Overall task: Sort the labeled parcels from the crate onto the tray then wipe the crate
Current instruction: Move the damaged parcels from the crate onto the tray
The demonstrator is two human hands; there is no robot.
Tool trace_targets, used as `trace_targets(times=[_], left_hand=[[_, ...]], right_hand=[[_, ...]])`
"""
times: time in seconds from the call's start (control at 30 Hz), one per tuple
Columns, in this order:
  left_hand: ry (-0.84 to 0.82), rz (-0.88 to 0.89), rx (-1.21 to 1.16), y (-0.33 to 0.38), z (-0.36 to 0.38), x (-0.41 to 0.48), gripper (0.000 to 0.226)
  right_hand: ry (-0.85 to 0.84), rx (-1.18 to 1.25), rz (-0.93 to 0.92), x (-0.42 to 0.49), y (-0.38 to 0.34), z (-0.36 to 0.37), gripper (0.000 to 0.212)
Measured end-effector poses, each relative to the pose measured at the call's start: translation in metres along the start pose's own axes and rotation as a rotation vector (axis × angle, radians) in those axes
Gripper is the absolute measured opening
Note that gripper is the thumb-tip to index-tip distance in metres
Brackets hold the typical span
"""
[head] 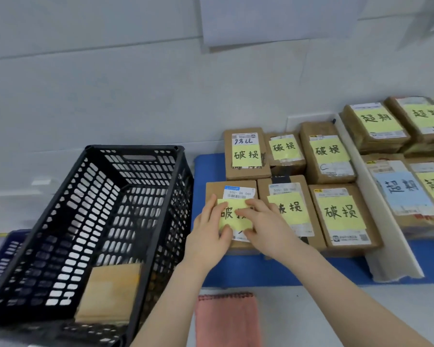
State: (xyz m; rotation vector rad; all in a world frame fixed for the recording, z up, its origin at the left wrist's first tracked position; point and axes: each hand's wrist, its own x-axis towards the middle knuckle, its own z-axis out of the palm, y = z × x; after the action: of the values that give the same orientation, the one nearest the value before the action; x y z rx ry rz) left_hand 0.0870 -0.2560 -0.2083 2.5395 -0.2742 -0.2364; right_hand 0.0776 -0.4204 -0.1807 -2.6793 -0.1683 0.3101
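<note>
Pale tiled wall [110,83], taped white paper [273,18]

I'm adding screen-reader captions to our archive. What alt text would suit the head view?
The left hand and right hand rest on the yellow note of a cardboard parcel at the near left of a blue tray, beside other labelled parcels. A black crate to the left holds one unsorted parcel, and a pink cloth lies in front.

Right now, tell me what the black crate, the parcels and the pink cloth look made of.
Black crate: looks like moulded plastic, slightly glossy, walls pierced with regular slots.
Parcels: brown cardboard, matte, with paper labels stuck on.
Pink cloth: seemingly woven fabric, matte, with a stitched edge.
</note>
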Motion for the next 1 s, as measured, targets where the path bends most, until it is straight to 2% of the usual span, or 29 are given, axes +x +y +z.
trace_targets(times=[0.1,0.17,0.23,0.33,0.43,0.5,0.57,0.63,0.7,0.8,1.0], left_hand=[[-0.067,-0.046,-0.008,0.011,-0.014,-0.003,0.056],[-0.034,-0.029,0.005,0.023,-0.029,-0.012,0.055],[0.139,0.026,-0.047,0.033,-0.055,-0.033,0.052],[0.417,0.033,-0.129,0.01,-0.1,-0.071,0.046],[0.479,-0.193,-0.099,-0.057,-0.139,-0.101,0.043],[0.427,-0.427,-0.074,-0.103,-0.156,-0.121,0.041],[0.416,-0.588,-0.066,-0.138,-0.166,-0.14,0.038],[0.432,-0.665,-0.135,-0.155,-0.168,-0.154,0.033],[0.405,-0.659,-0.149,-0.163,-0.162,-0.16,0.032],[0.307,-0.58,-0.082,-0.174,-0.149,-0.158,0.038],[0.102,-0.46,-0.11,-0.202,-0.135,-0.139,0.041]], right_hand=[[0.002,-0.031,-0.034,0.001,0.003,0.001,0.051],[-0.008,-0.001,-0.033,-0.001,0.0,-0.002,0.051],[0.068,0.028,-0.006,-0.003,-0.006,-0.004,0.05],[0.348,0.164,-0.096,-0.005,-0.045,-0.01,0.047],[0.391,0.322,-0.319,-0.003,-0.119,-0.014,0.04],[0.237,0.345,-0.48,0.002,-0.168,-0.003,0.035],[-0.062,0.232,-0.599,0.006,-0.207,0.021,0.033],[-0.386,0.099,-0.644,0.01,-0.235,0.049,0.036],[-0.568,-0.029,-0.636,0.014,-0.252,0.072,0.037],[-0.557,-0.251,-0.677,0.022,-0.262,0.096,0.039],[-0.559,-0.374,-0.637,0.058,-0.256,0.105,0.051]])
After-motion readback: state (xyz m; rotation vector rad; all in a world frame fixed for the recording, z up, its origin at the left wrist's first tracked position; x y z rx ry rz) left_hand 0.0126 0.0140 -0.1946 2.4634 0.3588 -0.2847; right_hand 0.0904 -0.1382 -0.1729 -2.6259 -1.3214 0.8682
